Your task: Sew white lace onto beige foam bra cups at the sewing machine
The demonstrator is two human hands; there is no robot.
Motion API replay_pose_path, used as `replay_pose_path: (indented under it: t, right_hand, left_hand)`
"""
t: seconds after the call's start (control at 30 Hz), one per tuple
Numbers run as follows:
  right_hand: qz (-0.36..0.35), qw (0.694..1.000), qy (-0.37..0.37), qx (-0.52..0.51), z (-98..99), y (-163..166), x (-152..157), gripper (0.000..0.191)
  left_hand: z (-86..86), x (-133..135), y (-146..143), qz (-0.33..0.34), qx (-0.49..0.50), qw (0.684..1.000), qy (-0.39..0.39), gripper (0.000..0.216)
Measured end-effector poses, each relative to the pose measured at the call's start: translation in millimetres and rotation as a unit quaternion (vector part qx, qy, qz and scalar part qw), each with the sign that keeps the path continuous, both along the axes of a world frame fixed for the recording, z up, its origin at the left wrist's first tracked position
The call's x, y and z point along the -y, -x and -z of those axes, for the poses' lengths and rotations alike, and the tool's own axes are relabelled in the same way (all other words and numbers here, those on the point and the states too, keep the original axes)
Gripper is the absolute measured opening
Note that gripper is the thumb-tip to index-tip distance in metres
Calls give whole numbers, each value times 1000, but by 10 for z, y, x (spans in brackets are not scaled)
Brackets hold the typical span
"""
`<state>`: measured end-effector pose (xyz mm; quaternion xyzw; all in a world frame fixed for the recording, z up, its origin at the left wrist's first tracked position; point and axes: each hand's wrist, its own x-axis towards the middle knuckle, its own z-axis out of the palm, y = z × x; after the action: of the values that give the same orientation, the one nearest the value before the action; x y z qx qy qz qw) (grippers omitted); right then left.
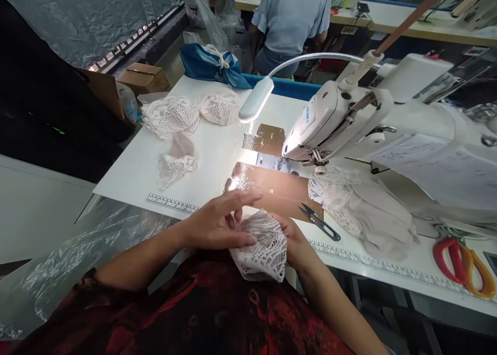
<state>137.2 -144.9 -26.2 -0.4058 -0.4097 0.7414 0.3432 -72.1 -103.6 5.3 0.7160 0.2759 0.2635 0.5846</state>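
A piece of white lace fabric (264, 246) is held at the table's near edge, close to my body. My left hand (219, 220) lies over its left side, thumb pressing the lace and the other fingers stretched toward the lit area. My right hand (297, 241) sits behind the lace on the right, mostly covered by it, gripping it from below. Black thread snips (320, 222) lie on the table just right of my right hand.
A white sewing machine (349, 122) with a gooseneck lamp (256, 99) stands at right. Lace and beige fabric (361, 205) piles beside it; more lace pieces (171, 117) lie at far left. Red-and-yellow scissors (462, 259) rest far right. A person in blue (291, 18) sits beyond.
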Motion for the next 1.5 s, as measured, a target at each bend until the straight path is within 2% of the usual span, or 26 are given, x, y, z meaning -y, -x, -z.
replay_pose_path:
  t: [0.07,0.1,0.17,0.23,0.33,0.37,0.47,0.57,0.63,0.7,0.8,0.87,0.97,1.03,1.13,1.2,1.27,1.3,1.37,1.4,1.43,1.5]
  right_hand:
    - [-12,999,30,-40,-2,19,32,24]
    - [-7,998,32,-50,-19,24,39,24]
    - [39,998,9,-53,-60,25,38,27]
    - [110,993,-15,-35,-81,15,34,37]
    - [178,983,-32,12,-42,-18,30,55]
    - [185,982,-34,29,-13,-32,27,54]
    - [178,981,-38,63,71,-74,3,29]
    - [174,982,-42,54,100,-107,-22,47]
    - [160,983,-57,70,82,-128,-24,47]
    - [148,979,-84,112,50,-151,-14,38]
    - [189,958,-156,147,3,-180,-6,29]
    - [213,939,-215,164,-24,-175,-20,25]
    - [193,925,-260,199,-54,-108,-58,22]
    - [172,936,-239,190,-59,-41,-74,22]
    - [220,959,-148,99,-53,29,-85,22]
    - [294,951,-86,30,-55,31,-97,27]
    - [344,937,-55,-5,-65,-2,-116,33]
    - [352,935,-50,-10,-71,-28,-124,35]
    - [332,942,-53,-8,-80,-84,-132,33]
    - [306,950,-62,1,-83,-106,-130,29]
    - [269,960,-72,16,-86,-120,-124,25]
    - [175,978,-95,55,-97,-115,-101,18]
  left_hand:
    - [60,-65,-34,-17,-16,1000,-20,76]
    - [93,-94,-42,5,-9,1000,8,72]
    - [155,-127,-43,62,16,992,106,55]
    - [208,-121,-30,75,40,977,198,39]
    - [274,-66,-5,13,70,958,277,32]
    - [292,-44,-1,-9,79,953,294,31]
    - [325,5,-18,-56,104,944,309,29]
    - [331,17,-77,-90,133,940,300,25]
    - [325,7,-121,-107,155,931,313,22]
    - [316,-9,-152,-140,189,906,352,21]
    - [290,-4,-171,-190,269,836,439,34]
    - [266,33,-194,-163,301,808,479,49]
    - [232,105,-302,-92,276,818,497,53]
    - [225,132,-414,-97,257,822,499,47]
    - [270,141,-530,-159,246,816,497,40]
    - [339,147,-501,-179,225,823,489,26]
    - [406,149,-369,-154,201,857,449,5]
    - [423,143,-274,-128,183,884,410,9]
    - [396,109,-59,-80,127,944,295,17]
    - [349,80,40,-82,84,967,225,16]
    - [281,46,124,-109,55,981,151,14]
    - [118,-24,221,-164,35,986,22,14]
